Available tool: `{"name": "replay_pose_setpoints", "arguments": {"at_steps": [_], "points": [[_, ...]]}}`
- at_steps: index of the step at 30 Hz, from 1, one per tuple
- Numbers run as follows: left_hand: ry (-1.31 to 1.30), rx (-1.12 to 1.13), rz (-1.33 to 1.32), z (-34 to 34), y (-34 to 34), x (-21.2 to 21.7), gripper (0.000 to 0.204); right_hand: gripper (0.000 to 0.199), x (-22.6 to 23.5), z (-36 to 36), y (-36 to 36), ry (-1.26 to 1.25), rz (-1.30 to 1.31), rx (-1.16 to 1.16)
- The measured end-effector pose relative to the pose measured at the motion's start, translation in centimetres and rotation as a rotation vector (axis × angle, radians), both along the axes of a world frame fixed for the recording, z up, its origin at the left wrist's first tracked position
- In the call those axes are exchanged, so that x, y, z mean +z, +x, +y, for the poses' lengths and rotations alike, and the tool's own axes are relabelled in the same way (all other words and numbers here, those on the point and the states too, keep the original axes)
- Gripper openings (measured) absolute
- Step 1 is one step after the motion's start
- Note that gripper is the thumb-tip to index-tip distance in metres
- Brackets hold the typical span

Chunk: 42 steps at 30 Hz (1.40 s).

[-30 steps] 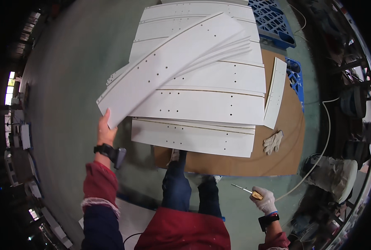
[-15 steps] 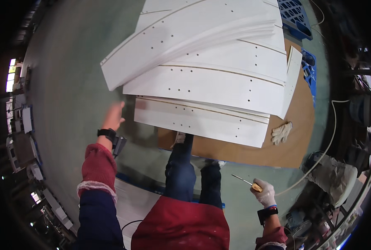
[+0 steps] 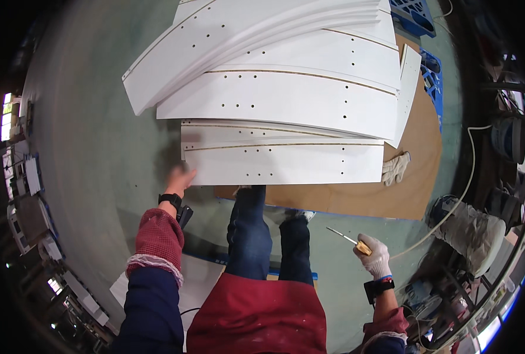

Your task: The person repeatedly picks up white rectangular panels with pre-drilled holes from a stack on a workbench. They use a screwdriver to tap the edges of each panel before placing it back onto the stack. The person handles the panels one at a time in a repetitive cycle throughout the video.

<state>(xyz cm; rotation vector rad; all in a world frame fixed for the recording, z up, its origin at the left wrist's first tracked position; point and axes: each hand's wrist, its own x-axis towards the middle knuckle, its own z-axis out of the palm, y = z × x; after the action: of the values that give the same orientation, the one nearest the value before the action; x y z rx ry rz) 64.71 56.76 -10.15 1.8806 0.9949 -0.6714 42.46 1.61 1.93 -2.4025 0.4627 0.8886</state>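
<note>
My bare left hand (image 3: 181,180) is closed on the near left corner of the nearest white panel (image 3: 309,163); its fingertips are partly blurred and hidden. This panel has a row of drilled holes near each end and a brown groove along its far edge. It lies over another white panel (image 3: 256,131), whose left end shows beyond it. My right hand (image 3: 376,258), in a white knit glove, grips a screwdriver (image 3: 364,248) by its yellowish handle. The thin metal shaft points up and left, away from the panels.
More drilled white panels (image 3: 298,97) lie fanned in a pile ahead. Brown cardboard (image 3: 404,200) is under them, with a loose white glove (image 3: 396,169) beside the nearest panel. Blue plastic pallets (image 3: 432,79) show at the far right. A pale hose (image 3: 469,177) curves along the right.
My left hand has come from the open floor onto the panel's left corner. The nearest panel has swung, its left end now nearer me. My right hand still holds the screwdriver.
</note>
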Motion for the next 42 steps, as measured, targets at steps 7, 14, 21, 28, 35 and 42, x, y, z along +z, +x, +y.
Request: {"name": "replay_pose_setpoints", "arguments": {"at_steps": [7, 14, 21, 28, 35, 42], "points": [[-0.576, -0.097, 0.027, -2.8, -5.0, 5.4, 0.051, 0.037, 1.8, 1.6, 2.3, 0.037, -0.485, 0.067], [-0.633, -0.033, -0.190, -9.6, -10.5, 14.5, 0.057, 0.045, 6.6, 3.4, 6.3, 0.150, -0.324, 0.111], [-0.595, -0.084, -0.270, -13.1, -13.7, 21.9, 0.059, 0.040, 8.2, -1.8, 2.7, -0.101, -0.138, -0.020], [-0.206, -0.626, -0.376, -16.5, -13.4, 32.9, 0.047, 0.040, 8.5, -5.3, 0.6, -0.317, -0.146, -0.403], [-0.034, -1.963, -0.602, -22.4, -9.8, 38.8, 0.029, 0.046, 14.9, -3.2, -8.3, 0.340, -0.199, 0.202], [-0.092, -2.522, -0.512, -26.1, -10.1, 39.4, 0.030, 0.021, 15.8, -2.1, -5.5, 0.142, -0.020, 0.203]]}}
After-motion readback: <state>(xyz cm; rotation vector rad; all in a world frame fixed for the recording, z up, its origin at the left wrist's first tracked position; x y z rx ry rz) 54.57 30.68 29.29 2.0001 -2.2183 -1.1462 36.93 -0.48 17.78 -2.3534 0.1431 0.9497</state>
